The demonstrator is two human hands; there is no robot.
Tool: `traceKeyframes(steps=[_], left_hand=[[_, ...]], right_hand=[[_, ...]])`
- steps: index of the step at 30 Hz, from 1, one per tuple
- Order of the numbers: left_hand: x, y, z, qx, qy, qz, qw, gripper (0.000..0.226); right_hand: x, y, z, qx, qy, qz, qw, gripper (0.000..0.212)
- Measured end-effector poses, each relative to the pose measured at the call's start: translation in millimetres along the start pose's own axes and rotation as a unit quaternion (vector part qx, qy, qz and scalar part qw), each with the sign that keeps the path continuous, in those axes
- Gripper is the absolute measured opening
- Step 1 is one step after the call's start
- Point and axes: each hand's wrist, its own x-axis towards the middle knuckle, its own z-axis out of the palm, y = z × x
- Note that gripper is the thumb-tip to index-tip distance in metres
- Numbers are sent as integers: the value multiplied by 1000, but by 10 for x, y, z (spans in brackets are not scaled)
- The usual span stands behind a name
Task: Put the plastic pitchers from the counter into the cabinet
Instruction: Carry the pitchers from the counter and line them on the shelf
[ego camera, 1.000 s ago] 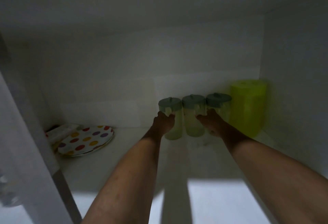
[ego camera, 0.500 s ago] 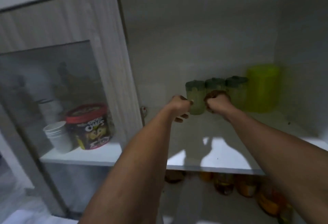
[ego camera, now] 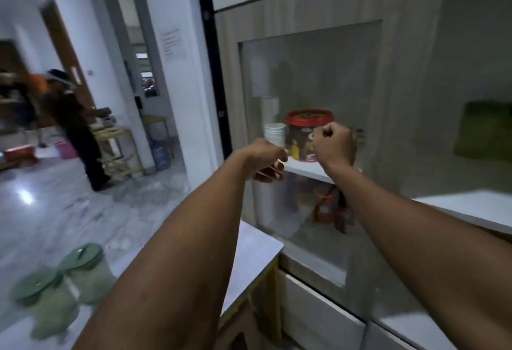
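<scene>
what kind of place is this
Most likely a home kitchen or pantry corner. A glass-fronted cabinet holds a red-lidded snack tub and stacked white cups, lidded plastic pitchers stand on a white counter, and a tiled floor leads to other rooms.

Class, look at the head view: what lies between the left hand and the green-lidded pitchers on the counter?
Only the person's own left forearm and bare counter separate the left hand from the pitchers.

text: I can read none | red-lidded tin (ego camera: 304, 133) behind the glass door, on its shelf: label blurred and partly behind my right hand (ego camera: 333, 146) | wall paper (ego camera: 173, 44): pink lines, illegible
</scene>
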Motion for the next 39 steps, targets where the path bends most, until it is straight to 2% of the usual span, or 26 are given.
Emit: traceKeyframes(steps=[4, 7, 10, 14, 16, 18, 20, 22, 24, 25, 28, 30, 34, 37, 39], left_hand=[[-357, -968, -902, -33, 130, -70, 988, 25], [-625, -1791, -1535, -65, 227, -144, 961, 26], [-819, -2659, -2043, -77, 322, -216, 919, 18], [-1050, -3791, -2466, -68, 427, -324, 841, 14], [-1134, -4316, -2530, -63, 450, -395, 798, 22], [-1169, -4741, -2523, -79, 458, -454, 760, 44], [-1149, -5078, -2476, -108, 441, -489, 745, 61], [-1076, -5336, -2429, -141, 429, -501, 738, 74], [-975, -5505, -2407, -179, 429, -494, 735, 74], [-919, -5568, -2403, -192, 435, -484, 734, 66], [-793, -5619, -2397, -215, 456, -454, 735, 34], [-767, -5596, -2396, -224, 465, -438, 736, 32], [-877, -5405, -2476, -258, 467, -407, 741, 29], [-1016, -5133, -2545, -306, 462, -389, 736, 29], [-1110, -4910, -2527, -315, 441, -382, 748, 31]], right_hand=[[-639, -360, 1160, 27, -156, -36, 987, 36], [-1298, -546, 2089, 41, -302, -23, 952, 34], [-1932, -573, 2964, 47, -443, 8, 895, 31], [-2723, -509, 3960, 30, -599, 51, 799, 49], [-3080, -421, 4371, 10, -647, 64, 760, 57], [-3375, -342, 4704, -15, -680, 90, 727, 57], [-3622, -249, 4979, -38, -701, 130, 700, 48], [-3834, -160, 5205, -48, -717, 156, 677, 59], [-4001, -113, 5338, -50, -731, 179, 657, 73], [-4056, -104, 5374, -47, -737, 187, 648, 74], [-4144, -121, 5449, -30, -743, 203, 636, 56], [-4150, -138, 5463, -30, -740, 203, 641, 48], [-3988, -283, 5334, -24, -701, 197, 685, 37], [-3743, -454, 5067, 1, -681, 202, 704, 18], [-3555, -500, 4810, 11, -666, 196, 720, 16]])
